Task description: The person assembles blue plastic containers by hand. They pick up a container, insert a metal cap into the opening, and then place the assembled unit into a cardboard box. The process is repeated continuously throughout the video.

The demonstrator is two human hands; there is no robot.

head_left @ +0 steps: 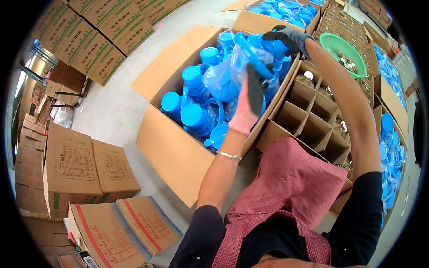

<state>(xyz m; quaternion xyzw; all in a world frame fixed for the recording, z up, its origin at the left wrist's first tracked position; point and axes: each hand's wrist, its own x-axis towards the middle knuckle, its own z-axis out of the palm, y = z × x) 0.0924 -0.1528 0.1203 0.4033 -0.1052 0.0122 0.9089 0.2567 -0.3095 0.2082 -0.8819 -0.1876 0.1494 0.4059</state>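
Observation:
A large open cardboard box [172, 154] in front of me holds several blue plastic jugs [196, 118] with lids, some in clear plastic bags. My left hand [250, 100], in a pink and black glove, grips the handle of a blue jug [257, 56] wrapped in a clear bag [223, 73] above the box. My right hand [288, 38], in a grey and black glove, grasps the top of the same jug at the box's far right corner.
A divided cardboard box [308, 118] with glass bottles stands to the right. A green bowl [342, 51] with small metal parts sits beyond it. More boxes of blue lids [391, 147] lie at right and far back. Sealed cartons [82, 167] are stacked at left.

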